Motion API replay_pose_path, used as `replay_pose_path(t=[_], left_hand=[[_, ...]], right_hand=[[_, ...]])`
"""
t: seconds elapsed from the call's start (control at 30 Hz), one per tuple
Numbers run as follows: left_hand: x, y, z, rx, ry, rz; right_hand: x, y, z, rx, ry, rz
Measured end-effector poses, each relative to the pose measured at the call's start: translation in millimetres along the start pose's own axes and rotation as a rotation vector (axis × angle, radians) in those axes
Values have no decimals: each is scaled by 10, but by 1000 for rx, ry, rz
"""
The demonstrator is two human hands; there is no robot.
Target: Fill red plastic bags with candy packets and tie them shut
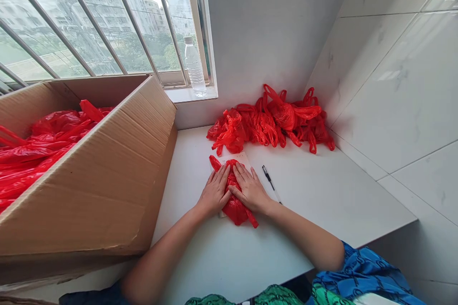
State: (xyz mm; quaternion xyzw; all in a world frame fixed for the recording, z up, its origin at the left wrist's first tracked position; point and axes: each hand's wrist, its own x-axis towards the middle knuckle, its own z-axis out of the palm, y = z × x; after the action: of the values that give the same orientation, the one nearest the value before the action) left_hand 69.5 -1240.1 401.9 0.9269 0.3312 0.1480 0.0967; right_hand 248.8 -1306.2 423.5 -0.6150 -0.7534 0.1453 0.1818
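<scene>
A crumpled red plastic bag (236, 210) lies on a sheet of paper (243, 157) in the middle of the white table. My left hand (215, 190) rests flat on the bag's left side, fingers stretched out. From the right, my right hand (250, 188) presses down on it in the same way, the fingers pointing away from me. Both thumbs come close together over the bag. Its handles stick out at the far left and the near right. Part of the paper is hidden under the bag and my hands.
A large cardboard box (107, 186) full of red plastic bags (60, 138) stands at the left. A heap of bunched red bags (272, 119) lies along the back wall. A black pen (272, 183) is right of my hands. A water bottle (194, 66) stands on the windowsill.
</scene>
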Motion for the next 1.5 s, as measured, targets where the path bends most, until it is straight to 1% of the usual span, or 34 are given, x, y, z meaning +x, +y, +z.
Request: replay_pose_path(t=[0.3, 0.5, 0.73, 0.87, 0.93, 1.0, 1.07, 1.1, 1.13, 1.17, 1.23, 1.3, 1.4, 1.5], left_hand=[[-7, -2, -3, 6, -5, 0], [-3, -8, 17, 7, 20, 11], [5, 0, 18, 12, 3, -3], [-4, 38, -54, -41, 16, 12], [-21, 56, -146, -98, 64, 13], [-41, 54, -256, -159, 171, -46], [-59, 25, -352, -204, 295, -161], [-65, 4, -387, -212, 328, -213], [-70, -17, -412, -210, 332, -255], [-72, -33, -427, -198, 308, -288], [-71, -44, -430, -164, 226, -325], [-64, -21, -413, -128, 171, -339], [-57, 48, -384, -107, 158, -305], [-63, 117, -382, -231, 166, -252]], right_hand=[[0, -6, -10, 5, -9, 4], [-3, -10, -25, -6, -15, 8], [2, -11, -6, -12, -20, 9], [-4, 15, -26, 19, -18, -7], [-12, 58, -85, 52, -4, -48], [-23, 121, -176, 80, 66, -68], [-35, 190, -279, 99, 176, -26], [-41, 221, -326, 106, 216, 17], [-47, 247, -364, 113, 229, 64], [-53, 267, -391, 118, 219, 109], [-63, 287, -411, 124, 148, 179], [-68, 286, -393, 138, 86, 198], [-62, 270, -344, 222, 49, 146], [-52, 265, -319, 413, 45, 80]])
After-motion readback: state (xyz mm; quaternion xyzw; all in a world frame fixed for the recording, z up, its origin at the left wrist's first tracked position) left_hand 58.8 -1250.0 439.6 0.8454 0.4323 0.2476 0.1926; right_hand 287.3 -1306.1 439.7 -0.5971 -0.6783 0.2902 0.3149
